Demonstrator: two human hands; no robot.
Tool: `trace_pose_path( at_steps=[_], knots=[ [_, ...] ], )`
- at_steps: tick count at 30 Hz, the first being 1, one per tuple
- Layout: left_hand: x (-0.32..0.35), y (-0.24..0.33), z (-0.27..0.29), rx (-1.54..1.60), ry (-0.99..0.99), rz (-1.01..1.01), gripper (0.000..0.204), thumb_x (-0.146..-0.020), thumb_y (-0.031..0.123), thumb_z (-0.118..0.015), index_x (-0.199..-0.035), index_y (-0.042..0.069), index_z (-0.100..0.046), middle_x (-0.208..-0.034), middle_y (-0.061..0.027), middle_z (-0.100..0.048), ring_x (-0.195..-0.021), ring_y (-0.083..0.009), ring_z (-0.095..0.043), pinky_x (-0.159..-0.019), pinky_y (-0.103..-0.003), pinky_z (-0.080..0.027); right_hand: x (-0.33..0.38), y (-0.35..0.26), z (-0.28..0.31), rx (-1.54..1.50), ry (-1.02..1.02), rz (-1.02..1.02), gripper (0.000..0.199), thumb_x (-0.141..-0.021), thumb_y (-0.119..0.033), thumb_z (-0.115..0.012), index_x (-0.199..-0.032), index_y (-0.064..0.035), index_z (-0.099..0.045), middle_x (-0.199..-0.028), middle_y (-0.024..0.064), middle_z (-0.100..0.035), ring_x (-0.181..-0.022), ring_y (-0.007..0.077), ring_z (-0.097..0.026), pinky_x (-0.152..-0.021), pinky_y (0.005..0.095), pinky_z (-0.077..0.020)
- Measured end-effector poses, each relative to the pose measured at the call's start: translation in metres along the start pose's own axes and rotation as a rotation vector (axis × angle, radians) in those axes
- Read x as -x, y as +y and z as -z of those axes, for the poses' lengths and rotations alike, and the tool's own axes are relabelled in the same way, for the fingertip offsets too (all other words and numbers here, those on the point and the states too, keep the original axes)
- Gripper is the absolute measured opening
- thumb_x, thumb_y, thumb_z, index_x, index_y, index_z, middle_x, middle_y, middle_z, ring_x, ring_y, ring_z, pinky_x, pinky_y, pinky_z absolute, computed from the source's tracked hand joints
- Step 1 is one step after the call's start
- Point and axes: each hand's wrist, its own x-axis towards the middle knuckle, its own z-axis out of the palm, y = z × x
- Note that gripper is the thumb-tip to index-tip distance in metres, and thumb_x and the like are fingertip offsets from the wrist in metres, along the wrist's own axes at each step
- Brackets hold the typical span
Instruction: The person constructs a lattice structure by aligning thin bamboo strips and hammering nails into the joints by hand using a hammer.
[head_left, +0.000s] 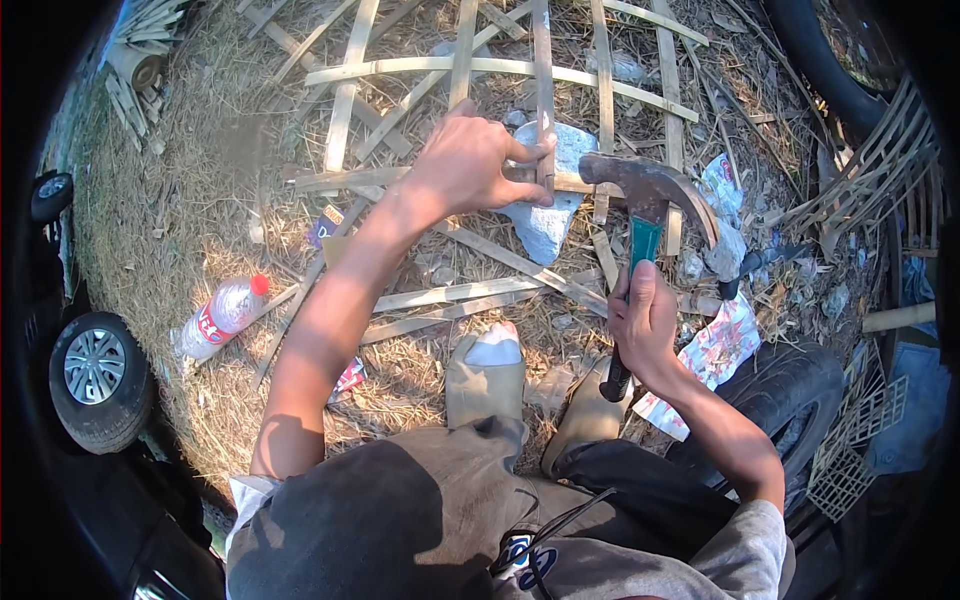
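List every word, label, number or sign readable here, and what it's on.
I don't copy wording; lettering shows on:
Clear plastic bottle with red cap: white letters, red label.
Dark purple wrapper: small letters.
Grey clothing: blue-and-white lettering, partly hidden.
Red-and-white scrap: too small to read.
Green-handled metal claw hammer: none visible.

We hold a claw hammer [643, 240] with a rust-brown head and a green-and-black handle running toward us, its face pointing left, its claw curving right. Left of its head, we pinch one upright slat [544, 110] of a pale, open bamboo lattice [606, 120] spreading to the far side. Beneath their crossing lies a rough, blue-grey stone block [545, 235].
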Motion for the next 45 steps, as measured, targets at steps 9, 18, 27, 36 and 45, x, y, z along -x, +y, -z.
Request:
trace_pose_path(
  at_steps=[9, 18, 27, 36, 45],
  knots=[
    [0.002, -0.002, -0.005, -0.017, 0.01, -0.034, 0.064, -0.073, 0.065, -0.079, -0.123, 0.024, -0.074, -0.067, -0.0087, -0.065, -0.066, -0.0266, -0.065, -0.1, -0.049, -0.043, -0.012, -0.005, 0.013, 0.35, 0.056, 0.106, 0.055, -0.109, -0.051, -0.031, -0.077, -0.0085, -0.043, -0.058, -0.0043, -0.037, -0.048, 0.0059, -0.035, -0.044, 0.0245, -0.0274],
    [0.002, -0.004, -0.007, 0.027, 0.057, -0.007, 0.052, -0.073, 0.059, -0.081, -0.113, 0.025, -0.078, -0.055, -0.0099, -0.062, -0.067, -0.0338, -0.069, -0.1, -0.046, -0.049, -0.012, -0.002, 0.001, 0.443, 0.014, 0.169, 0.049, -0.11, -0.042, -0.037, -0.082, -0.0039, -0.05, -0.056, 0.0042, -0.048, -0.048, 0.0154, -0.048, -0.047, 0.0317, -0.0381],
    [0.001, 0.002, -0.002, -0.006, 0.017, -0.005, 0.054, -0.072, 0.061, -0.081, -0.112, 0.025, -0.079, -0.053, -0.0097, -0.061, -0.066, -0.033, -0.069, -0.098, -0.046, -0.049, -0.021, -0.017, -0.004, 0.594, 0.038, 0.293, 0.048, -0.111, -0.041, -0.034, -0.084, -0.0039, -0.049, -0.057, 0.0011, -0.044, -0.049, 0.0123, -0.046, -0.047, 0.0311, -0.0351],
    [0.0, 0.0, -0.006, -0.019, 0.04, -0.024, 0.063, -0.071, 0.072, -0.076, -0.115, 0.027, -0.078, -0.051, -0.0069, -0.06, -0.063, -0.0307, -0.069, -0.095, -0.046, -0.05, -0.011, 0.006, 0.006, 0.57, 0.084, 0.449, 0.05, -0.111, -0.043, -0.033, -0.082, -0.0046, -0.047, -0.058, 0.0005, -0.042, -0.05, 0.0119, -0.043, -0.047, 0.031, -0.0331],
    [0.0, -0.002, -0.011, -0.023, 0.032, -0.037, 0.066, -0.074, 0.066, -0.078, -0.125, 0.024, -0.072, -0.051, -0.0101, -0.054, -0.056, -0.0301, -0.061, -0.075, -0.041, -0.05, -0.01, 0.015, -0.002, 0.524, 0.056, 0.339, 0.049, -0.11, -0.043, -0.035, -0.088, -0.0023, -0.049, -0.058, 0.0033, -0.046, -0.051, 0.0139, -0.046, -0.047, 0.033, -0.0345]
  ],
)
